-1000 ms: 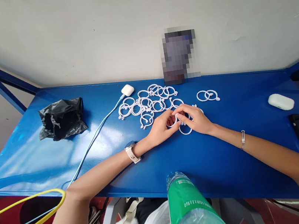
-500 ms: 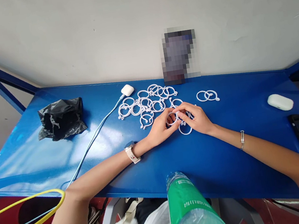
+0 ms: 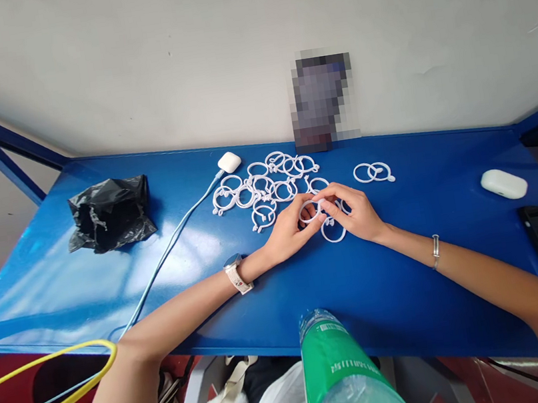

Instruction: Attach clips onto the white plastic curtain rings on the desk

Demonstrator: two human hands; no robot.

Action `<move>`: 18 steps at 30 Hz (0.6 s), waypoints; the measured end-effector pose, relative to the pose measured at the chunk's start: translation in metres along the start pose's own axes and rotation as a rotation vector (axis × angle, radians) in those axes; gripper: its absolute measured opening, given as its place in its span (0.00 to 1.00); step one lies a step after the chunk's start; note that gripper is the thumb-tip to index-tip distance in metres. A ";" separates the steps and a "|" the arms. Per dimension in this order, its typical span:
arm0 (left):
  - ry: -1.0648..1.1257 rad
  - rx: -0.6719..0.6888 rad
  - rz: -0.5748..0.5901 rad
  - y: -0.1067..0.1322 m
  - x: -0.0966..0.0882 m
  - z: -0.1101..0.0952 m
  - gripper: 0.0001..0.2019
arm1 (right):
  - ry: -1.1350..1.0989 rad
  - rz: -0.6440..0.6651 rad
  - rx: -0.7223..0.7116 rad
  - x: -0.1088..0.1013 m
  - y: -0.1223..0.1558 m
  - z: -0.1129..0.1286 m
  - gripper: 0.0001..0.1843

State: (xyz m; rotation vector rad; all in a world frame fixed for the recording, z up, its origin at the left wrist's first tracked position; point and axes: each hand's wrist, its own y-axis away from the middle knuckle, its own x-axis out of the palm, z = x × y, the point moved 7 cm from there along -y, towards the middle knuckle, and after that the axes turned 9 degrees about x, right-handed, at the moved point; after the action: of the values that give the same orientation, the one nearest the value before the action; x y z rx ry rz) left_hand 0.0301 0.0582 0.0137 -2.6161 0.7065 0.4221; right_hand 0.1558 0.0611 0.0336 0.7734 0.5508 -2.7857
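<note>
A white ring (image 3: 300, 215) is held up between the two hands, just above the near edge of the pile or resting on the table there; which of the two, I cannot tell. Being round, it has no long axis, and its open face tilts up toward the wearer. The left hand (image 3: 290, 232) comes from its left side, with thumb along the lower rim and index over the upper, so the ring sits inside the curl of those fingers. The right hand (image 3: 356, 213) meets it from the other side, thumb and forefinger pinched on its right edge, where a small white part, perhaps the eyelet, shows between the tips. Both hands' fingers thus grasp the ring, neither hand clearly nearer, and that right edge is the spot where the two sets of fingertips come together. Just below the right thumb lies a loose ring (image 3: 335, 241), apart from the left fingers and partly hidden at its top. Beyond the hands spreads the pile (image 3: 263, 195) of similar rings, overlapping one another, and a pair of rings (image 3: 375, 176) lies apart to the right. Farther out on the blue table (image 3: 264, 303) are a black bag (image 3: 114, 218) and a white case (image 3: 504, 184).
</note>
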 end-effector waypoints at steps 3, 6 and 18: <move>-0.003 0.001 0.004 0.000 0.000 0.000 0.18 | -0.005 -0.003 -0.003 0.000 0.000 0.000 0.09; 0.012 -0.003 0.008 0.000 0.001 0.001 0.18 | -0.002 -0.003 -0.002 0.000 0.000 0.000 0.08; 0.091 -0.008 0.016 0.001 0.001 0.001 0.18 | -0.006 0.004 -0.006 0.001 0.001 -0.002 0.08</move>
State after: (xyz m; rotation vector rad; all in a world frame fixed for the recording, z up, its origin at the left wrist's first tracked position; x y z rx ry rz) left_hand 0.0306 0.0575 0.0120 -2.6533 0.7565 0.3128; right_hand 0.1556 0.0610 0.0316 0.7642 0.5555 -2.7801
